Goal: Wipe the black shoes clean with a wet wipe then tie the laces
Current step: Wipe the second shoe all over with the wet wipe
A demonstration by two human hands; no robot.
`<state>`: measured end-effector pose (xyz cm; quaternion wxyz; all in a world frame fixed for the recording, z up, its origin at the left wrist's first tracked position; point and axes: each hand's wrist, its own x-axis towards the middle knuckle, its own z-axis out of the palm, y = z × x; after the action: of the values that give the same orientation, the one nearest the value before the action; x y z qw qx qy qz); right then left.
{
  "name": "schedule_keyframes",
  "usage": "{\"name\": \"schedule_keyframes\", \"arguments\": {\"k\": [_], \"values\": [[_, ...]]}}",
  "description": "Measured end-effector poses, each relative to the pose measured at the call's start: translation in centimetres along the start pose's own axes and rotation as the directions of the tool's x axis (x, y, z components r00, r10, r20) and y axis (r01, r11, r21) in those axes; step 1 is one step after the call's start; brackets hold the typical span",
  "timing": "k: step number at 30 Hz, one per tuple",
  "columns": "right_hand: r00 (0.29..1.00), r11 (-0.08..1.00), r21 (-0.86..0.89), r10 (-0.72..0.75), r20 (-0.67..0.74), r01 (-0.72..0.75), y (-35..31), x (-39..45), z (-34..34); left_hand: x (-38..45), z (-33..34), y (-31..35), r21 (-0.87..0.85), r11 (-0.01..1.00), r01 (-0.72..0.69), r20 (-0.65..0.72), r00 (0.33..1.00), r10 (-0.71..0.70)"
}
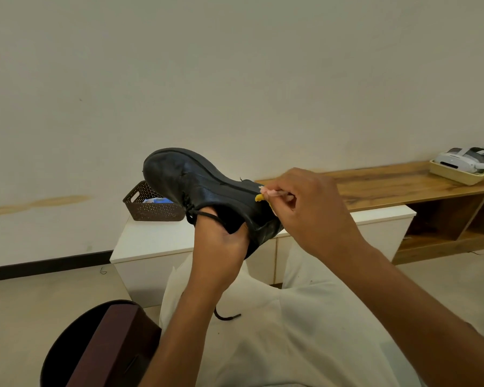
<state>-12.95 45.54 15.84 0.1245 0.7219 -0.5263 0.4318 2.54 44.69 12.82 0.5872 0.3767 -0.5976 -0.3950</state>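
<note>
- Brown perforated basket (151, 209) on a white cabinet (157, 241), something blue inside.
- Wooden shelf (397, 182) along the wall, right.
- Cream tray (458, 174) on it, holding a white headset (467, 160).
- Dark stool (101, 347), lower left.

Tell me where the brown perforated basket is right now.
In the head view, the brown basket sits left of centre on the white cabinet by the wall, just behind the black shoe held in the left hand.

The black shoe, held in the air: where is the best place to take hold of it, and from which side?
Probably grip the black shoe at its open collar, from below, as the left hand does: the sole faces up and the opening faces down, giving fingers an edge.
</note>
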Motion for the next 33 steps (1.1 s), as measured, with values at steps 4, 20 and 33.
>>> {"name": "schedule_keyframes", "arguments": {"k": [4, 20, 33], "values": [[0.999, 1.0, 0.016, -0.002, 0.038, 0.001, -0.6, 1.6, 0.7, 0.1, -0.1, 0.1, 0.029, 0.999, -0.027, 0.002, 1.0, 0.027], [0.998, 0.999, 0.033, -0.042, -0.036, 0.043, -0.4, 1.3, 0.2, 0.4, -0.2, -0.1, 0.054, 0.997, 0.049, -0.051, 0.998, -0.046], [0.941, 0.958, 0.222, 0.233, -0.246, -0.179, 1.0, -1.6, -2.6, 1.4, -0.9, -1.3, -0.367, 0.919, 0.147, -0.084, 0.978, -0.189]]}}
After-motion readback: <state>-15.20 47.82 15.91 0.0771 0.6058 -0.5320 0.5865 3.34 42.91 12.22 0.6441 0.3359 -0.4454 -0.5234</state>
